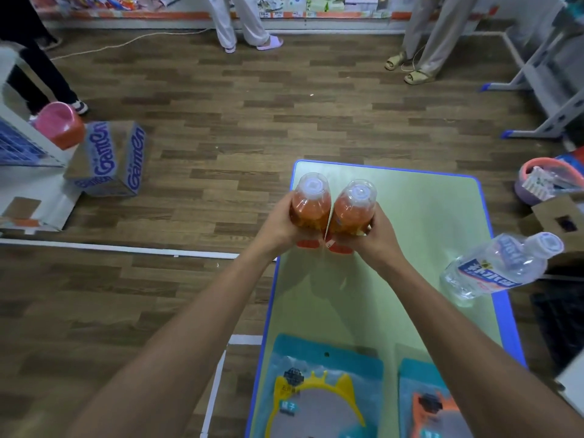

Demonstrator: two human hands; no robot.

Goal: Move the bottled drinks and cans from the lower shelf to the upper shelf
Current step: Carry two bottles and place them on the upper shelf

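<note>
Hands held out side by side above the far end of a green, blue-edged tabletop (426,222). Left hand (278,229) wrapped around an orange drink bottle (309,207); right hand (376,238) wrapped around a second orange bottle (352,210). Both bottles point bases-up toward the camera, red caps low by the thumbs, sides touching. Clear water bottle (499,267) tilted at the tabletop's right edge. Two teal packets (325,384) lie on the near end. Cardboard box (110,159) on the wooden floor, left.
</note>
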